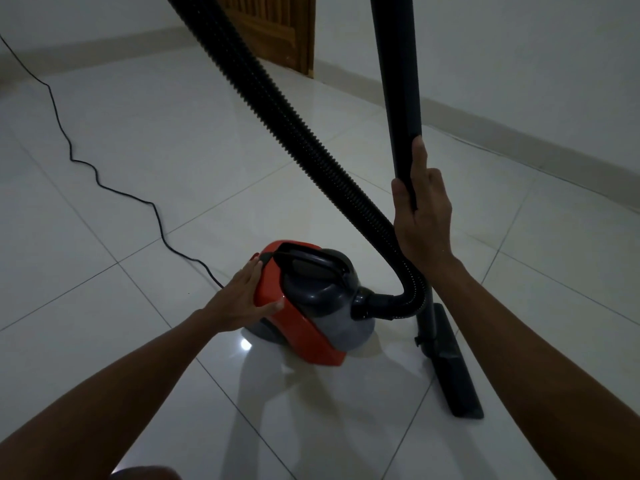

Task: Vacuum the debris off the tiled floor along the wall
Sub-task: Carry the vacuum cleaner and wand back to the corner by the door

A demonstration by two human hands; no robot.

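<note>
Both forearms reach down from the bottom edge toward a canister vacuum cleaner (304, 299) standing on the tiled floor (138, 341) near the centre. Body: red shell with grey top, black carry handle (308, 261). Left hand (242, 303): fingers straight and together, laid flat against the red side, thumb spread onto the shell. Right hand (420, 216): fingers and thumb wrapped round the dark wand (398, 98), which stands nearly upright. Wand ends in a flat black floor nozzle (453, 368) resting on the tiles just right of the canister. 1 ribbed black hose (277, 98) curves from the canister's front port up out of frame. Black power cord (86, 168) trails leftward across the glossy pale tiles. White walls (519, 46) with a pale skirting meet at a wooden door (280, 32) behind.
</note>
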